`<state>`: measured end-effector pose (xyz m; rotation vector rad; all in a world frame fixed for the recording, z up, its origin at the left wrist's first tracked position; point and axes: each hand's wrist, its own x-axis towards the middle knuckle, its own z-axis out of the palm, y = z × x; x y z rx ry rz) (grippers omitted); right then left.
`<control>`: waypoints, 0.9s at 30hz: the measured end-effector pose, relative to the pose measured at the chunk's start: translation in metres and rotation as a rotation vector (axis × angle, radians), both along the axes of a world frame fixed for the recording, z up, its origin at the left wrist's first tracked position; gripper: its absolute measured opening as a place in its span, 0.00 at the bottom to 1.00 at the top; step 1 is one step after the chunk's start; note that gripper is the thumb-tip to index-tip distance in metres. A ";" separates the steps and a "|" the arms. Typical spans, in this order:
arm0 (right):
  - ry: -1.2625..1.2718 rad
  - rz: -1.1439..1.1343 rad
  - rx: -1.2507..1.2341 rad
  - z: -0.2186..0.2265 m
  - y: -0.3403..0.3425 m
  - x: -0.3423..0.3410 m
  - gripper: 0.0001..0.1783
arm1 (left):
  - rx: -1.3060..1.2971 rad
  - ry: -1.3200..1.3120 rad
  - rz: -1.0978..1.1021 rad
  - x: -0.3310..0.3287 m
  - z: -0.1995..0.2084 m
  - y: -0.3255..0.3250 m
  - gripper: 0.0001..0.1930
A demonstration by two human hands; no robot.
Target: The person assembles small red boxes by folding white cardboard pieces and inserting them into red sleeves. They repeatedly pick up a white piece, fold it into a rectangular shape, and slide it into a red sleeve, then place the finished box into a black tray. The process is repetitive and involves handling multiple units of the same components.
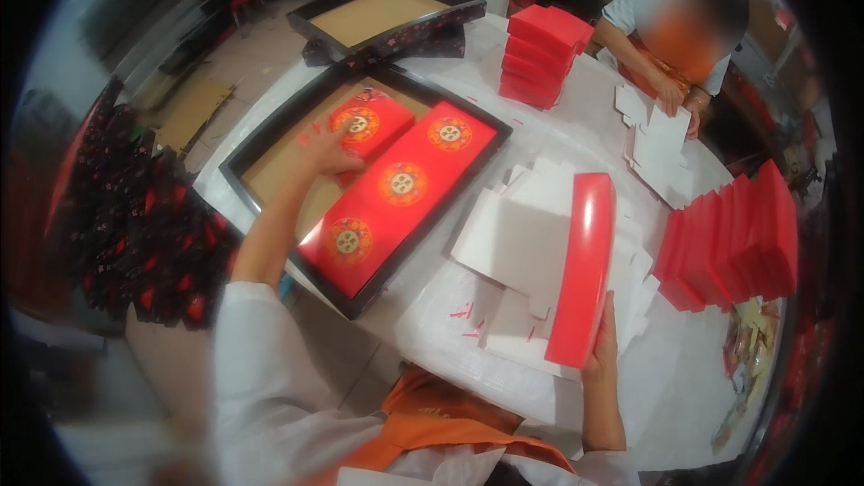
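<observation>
- The table under a white covering fills most of the view, and you stand at its near edge.
- A large black tray with a brown floor lies at the table's left end, turned at an angle; a second black tray of the same kind sits beyond it.
- Inside the near tray a long red box with three round gold emblems lies along the right wall, and a small red box with one emblem lies just beside its far end.
- A row of red boxes stands on edge at the right of the table, and a stack of red boxes rises at the far side.
- Flat white card pieces lie piled in front of you, with more white card near the person sitting across.
- Your left hand rests flat in the near tray, fingers spread, touching the near edge of the small red box.
- Your right hand clasps the near end of a plain red lid, held upright on its long edge over the white pile, thumb on the glossy face.
- The other person's hands rest on the far white card.
</observation>
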<state>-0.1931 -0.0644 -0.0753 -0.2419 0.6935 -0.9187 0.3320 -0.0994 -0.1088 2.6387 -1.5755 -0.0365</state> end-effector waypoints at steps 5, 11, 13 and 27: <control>0.072 -0.057 0.022 0.001 0.010 -0.026 0.21 | -0.217 0.640 -0.108 -0.004 -0.014 -0.036 0.31; 0.131 -0.136 0.059 0.021 0.009 0.008 0.21 | -0.555 0.699 -0.041 -0.032 0.009 -0.005 0.27; 0.005 -0.033 -0.047 0.017 0.003 0.015 0.21 | -0.810 1.179 -0.072 -0.075 0.019 0.011 0.28; 0.364 0.374 -0.349 0.010 0.025 0.072 0.27 | -0.235 1.818 -0.480 -0.318 0.080 0.126 0.57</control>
